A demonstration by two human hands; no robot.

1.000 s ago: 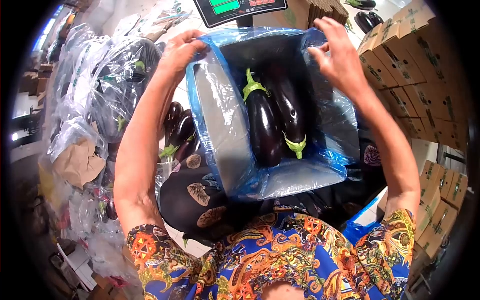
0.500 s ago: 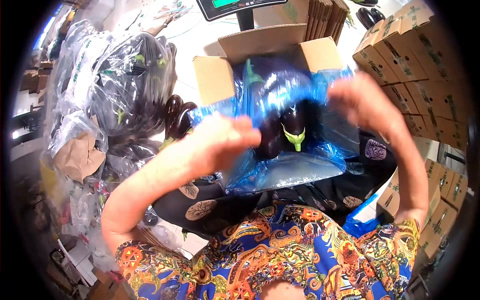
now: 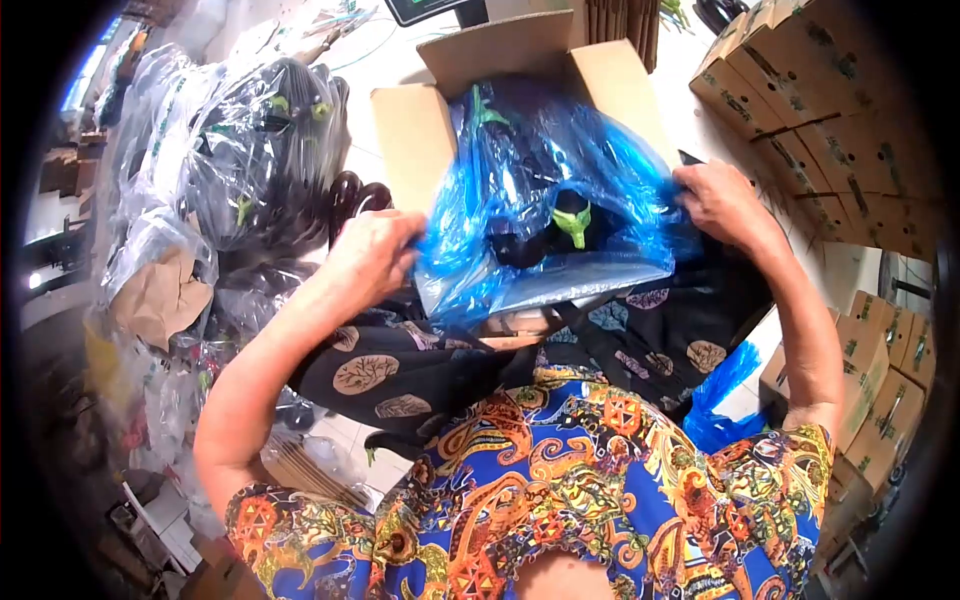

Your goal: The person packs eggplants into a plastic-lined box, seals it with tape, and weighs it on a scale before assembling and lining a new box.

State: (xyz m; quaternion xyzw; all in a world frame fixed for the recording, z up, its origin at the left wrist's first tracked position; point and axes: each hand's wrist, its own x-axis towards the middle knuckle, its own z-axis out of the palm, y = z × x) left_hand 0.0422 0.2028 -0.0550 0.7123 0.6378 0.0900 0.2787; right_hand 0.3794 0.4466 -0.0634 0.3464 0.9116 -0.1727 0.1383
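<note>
An open cardboard box [image 3: 412, 140] stands in front of my lap, lined with a blue plastic bag [image 3: 455, 240]. Dark eggplants [image 3: 572, 205] lie inside; one shows its green cap through the bag's opening, and another's stem shows under the film near the back left. My left hand [image 3: 375, 255] is closed on the bag's edge at the box's left side. At the right side, my right hand [image 3: 725, 205] pinches the opposite edge of the bag. The film stretches over most of the eggplants between both hands.
Clear plastic bags of eggplants [image 3: 255, 150] lie at the left, with loose eggplants [image 3: 355, 195] beside the box. Stacked cartons [image 3: 830, 110] rise at the right. Behind the box are a scale [image 3: 435, 10] and folded cardboard [image 3: 615, 30]. Blue film [image 3: 725, 420] lies near my right side.
My hands have moved apart and lower, drawing the blue bag outward and toward me over the eggplants. The box sits slightly farther left and higher in view.
</note>
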